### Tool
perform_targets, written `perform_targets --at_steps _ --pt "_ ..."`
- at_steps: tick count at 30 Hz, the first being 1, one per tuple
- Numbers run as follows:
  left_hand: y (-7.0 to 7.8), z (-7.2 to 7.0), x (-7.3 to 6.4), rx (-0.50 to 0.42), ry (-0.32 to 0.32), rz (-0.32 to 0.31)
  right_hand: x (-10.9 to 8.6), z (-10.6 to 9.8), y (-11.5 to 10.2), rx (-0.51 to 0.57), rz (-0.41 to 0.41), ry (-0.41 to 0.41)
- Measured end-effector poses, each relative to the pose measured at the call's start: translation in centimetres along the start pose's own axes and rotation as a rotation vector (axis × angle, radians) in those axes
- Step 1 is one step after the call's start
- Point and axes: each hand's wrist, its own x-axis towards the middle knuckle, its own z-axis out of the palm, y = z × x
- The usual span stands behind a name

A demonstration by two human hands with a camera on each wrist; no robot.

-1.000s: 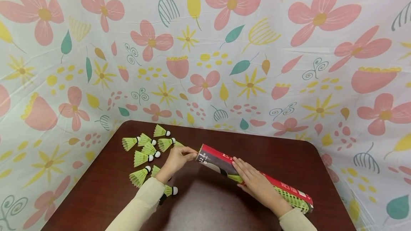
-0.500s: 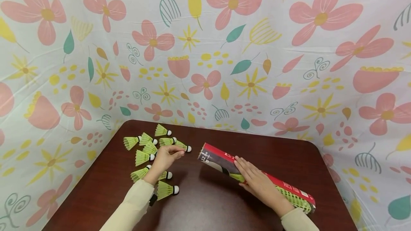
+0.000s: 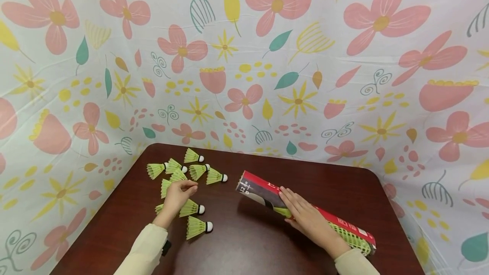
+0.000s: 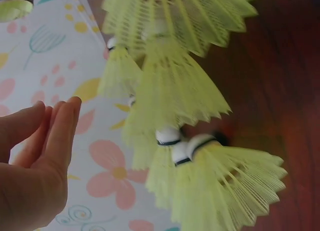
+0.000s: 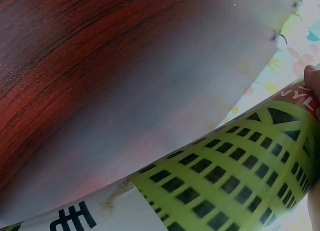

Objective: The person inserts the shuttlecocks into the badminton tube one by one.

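Note:
My right hand (image 3: 307,220) grips a red, grey and green shuttlecock tube (image 3: 257,186), fingers over its top and thumb on the near side. The tube lies slantwise, its left end pointing toward the back left. In the right wrist view the tube's printed green grid (image 5: 230,181) fills the lower part. My left hand (image 3: 176,198) hovers among yellow shuttlecocks with white heads, holding nothing, thumb near the fingertips. In the left wrist view its fingers (image 4: 60,141) are fairly straight, apart from the shuttlecocks (image 4: 175,86). One shuttlecock (image 3: 196,227) lies nearest the front; my left hand partly hides others.
Several shuttlecocks lie across the left side of the dark brown table (image 3: 244,241), including one at the back (image 3: 192,155) and one closest to the tube (image 3: 215,176). A floral curtain (image 3: 244,75) hangs behind the table and along its sides.
My left hand has moved from the tube's left end leftward and nearer, to above the shuttlecocks, uncovering several of them. My right hand and the tube have hardly moved.

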Motion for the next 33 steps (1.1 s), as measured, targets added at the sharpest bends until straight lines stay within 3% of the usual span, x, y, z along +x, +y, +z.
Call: perform_targets --at_steps 9,20,27,33 --pt "-2.0 -1.6 -0.8 0.197 0.08 0.035 -0.1 0.2 0.0 -0.01 0.001 -0.004" --pt "-3.0 -2.2 -1.7 0.282 0.023 -0.039 -0.1 0.5 0.0 -0.024 -0.022 0.028" --pt "-3.6 -1.6 -1.7 0.331 -0.012 -0.043 -0.3 0.7 0.0 -0.018 -0.013 0.012" --pt "-4.2 -1.0 -1.4 0.376 -0.002 -0.035 -0.5 0.5 0.1 -0.012 0.004 -0.016"
